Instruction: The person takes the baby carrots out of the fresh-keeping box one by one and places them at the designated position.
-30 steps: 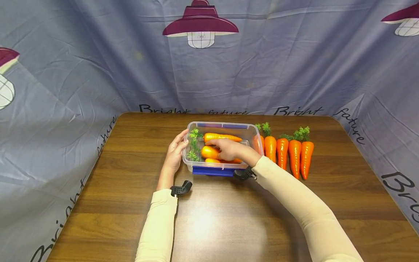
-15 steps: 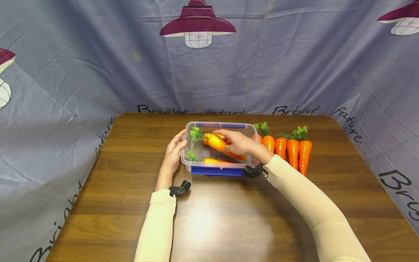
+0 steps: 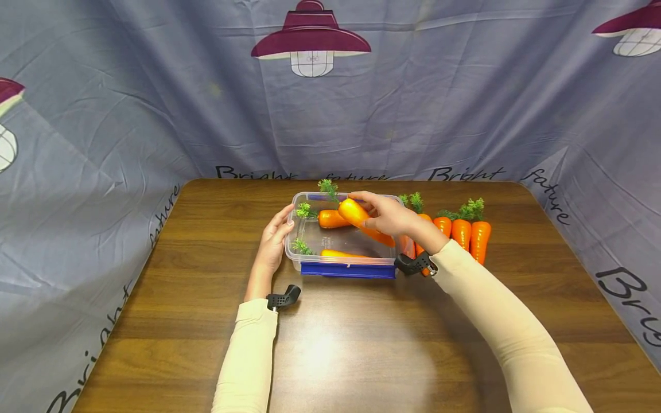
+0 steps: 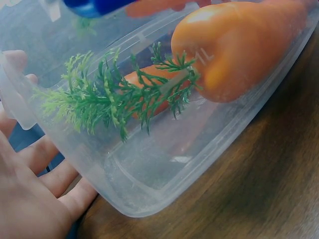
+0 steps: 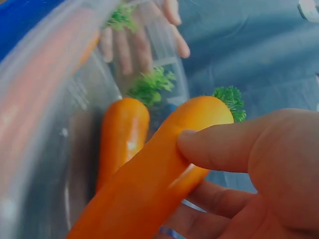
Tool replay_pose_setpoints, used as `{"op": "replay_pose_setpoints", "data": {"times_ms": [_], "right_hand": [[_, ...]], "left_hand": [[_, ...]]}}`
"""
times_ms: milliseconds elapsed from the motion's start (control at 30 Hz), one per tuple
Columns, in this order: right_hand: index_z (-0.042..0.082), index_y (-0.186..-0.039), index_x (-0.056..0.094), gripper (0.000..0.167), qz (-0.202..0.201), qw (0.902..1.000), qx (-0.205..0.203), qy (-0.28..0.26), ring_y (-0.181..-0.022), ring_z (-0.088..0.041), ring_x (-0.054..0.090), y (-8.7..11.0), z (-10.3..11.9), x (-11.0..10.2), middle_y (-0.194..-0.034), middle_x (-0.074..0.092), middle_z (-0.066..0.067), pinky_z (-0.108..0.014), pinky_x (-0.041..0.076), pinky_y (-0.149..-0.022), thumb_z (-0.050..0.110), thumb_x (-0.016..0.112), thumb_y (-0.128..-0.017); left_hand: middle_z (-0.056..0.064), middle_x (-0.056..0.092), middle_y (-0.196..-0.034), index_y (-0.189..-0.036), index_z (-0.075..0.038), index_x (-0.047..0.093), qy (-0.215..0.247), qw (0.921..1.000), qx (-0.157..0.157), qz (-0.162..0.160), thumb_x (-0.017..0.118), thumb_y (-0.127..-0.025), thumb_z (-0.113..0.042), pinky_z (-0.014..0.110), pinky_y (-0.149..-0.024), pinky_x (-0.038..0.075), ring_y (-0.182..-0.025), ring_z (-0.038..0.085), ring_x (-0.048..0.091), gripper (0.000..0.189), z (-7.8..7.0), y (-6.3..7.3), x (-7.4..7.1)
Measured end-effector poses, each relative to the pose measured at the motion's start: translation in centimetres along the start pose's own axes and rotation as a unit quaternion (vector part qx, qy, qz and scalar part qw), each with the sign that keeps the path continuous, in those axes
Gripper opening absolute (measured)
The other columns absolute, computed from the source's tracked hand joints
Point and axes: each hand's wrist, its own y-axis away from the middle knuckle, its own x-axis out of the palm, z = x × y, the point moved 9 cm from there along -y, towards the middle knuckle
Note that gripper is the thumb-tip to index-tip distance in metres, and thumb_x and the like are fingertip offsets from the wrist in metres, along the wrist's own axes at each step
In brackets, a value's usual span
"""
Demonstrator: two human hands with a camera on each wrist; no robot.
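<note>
My right hand (image 3: pixel 395 217) pinches an orange carrot (image 3: pixel 356 213) between thumb and fingers. Its leafy top (image 3: pixel 327 187) overlaps the far rim and its tip slants toward the near right. Beneath it is the clear plastic container (image 3: pixel 295 252) with blue latches, where a second carrot (image 3: pixel 332 218) lies toward the back. Along the near wall lies another carrot (image 3: pixel 341 253), large in the left wrist view. My left hand (image 3: pixel 273 244) rests on the container's left end; fingers (image 4: pixel 62 177) lie against the outer wall in the left wrist view.
Right of the container, several carrots (image 3: pixel 479 241) with green tops lie in a row, partly hidden by the right forearm. The wooden table (image 3: pixel 351 344) ends at a grey-blue curtain (image 3: pixel 439 115) hanging behind it.
The right hand moves from the carrots in the container's middle toward its back right, lifting and turning one carrot. The left hand stays at the left end.
</note>
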Motion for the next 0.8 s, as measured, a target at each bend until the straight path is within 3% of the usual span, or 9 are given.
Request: {"op": "replay_pose_setpoints", "data": {"times_ms": [233, 433, 667, 800], "right_hand": [[0.008, -0.159, 0.031, 0.073, -0.033, 0.9975, 0.015, -0.06, -0.113, -0.042, 0.067, 1.3, -0.7, -3.4, -0.134, 0.059, -0.03, -0.049, 0.06, -0.089, -0.002, 0.063, -0.095], [0.017, -0.162, 0.026, 0.072, -0.069, 0.9803, 0.089, -0.162, -0.089, -0.021, 0.066, 3.6, -3.3, -6.4, -0.123, 0.059, -0.026, -0.032, 0.058, -0.065, 0.006, 0.061, -0.099], [0.018, -0.165, 0.014, 0.078, -0.102, 0.9613, 0.151, -0.206, -0.089, -0.006, 0.063, 8.3, -8.3, -8.6, -0.127, 0.051, -0.016, -0.03, 0.059, -0.068, 0.012, 0.06, -0.102], [0.015, -0.165, 0.008, 0.08, -0.121, 0.9554, 0.178, -0.202, -0.088, -0.003, 0.062, 11.3, -11.2, -9.3, -0.133, 0.045, -0.02, -0.031, 0.06, -0.069, 0.014, 0.059, -0.102]], "left_hand": [[0.016, 0.031, -0.165, -0.152, 0.005, 0.037, -0.002, 1.0, 0.0, 0.0, 0.043, -0.103, -0.003, 0.04, -0.118, 0.036, -0.144, 0.026, 0.037, 0.05, -0.1, 0.0, 0.1], [0.015, 0.032, -0.165, -0.153, 0.005, 0.037, 0.0, 1.0, 0.0, -0.005, 0.043, -0.102, -0.003, 0.039, -0.115, 0.039, -0.142, 0.026, 0.039, 0.051, -0.1, 0.0, 0.0], [0.015, 0.032, -0.165, -0.152, 0.005, 0.036, 0.006, 1.0, 0.0, 0.001, 0.043, -0.103, -0.003, 0.039, -0.117, 0.038, -0.141, 0.025, 0.04, 0.051, 0.0, 0.0, 0.2], [0.016, 0.033, -0.165, -0.152, 0.005, 0.037, 0.006, 1.0, 0.002, -0.003, 0.044, -0.102, -0.003, 0.038, -0.118, 0.037, -0.14, 0.024, 0.04, 0.051, -0.1, 0.0, 0.1]]}}
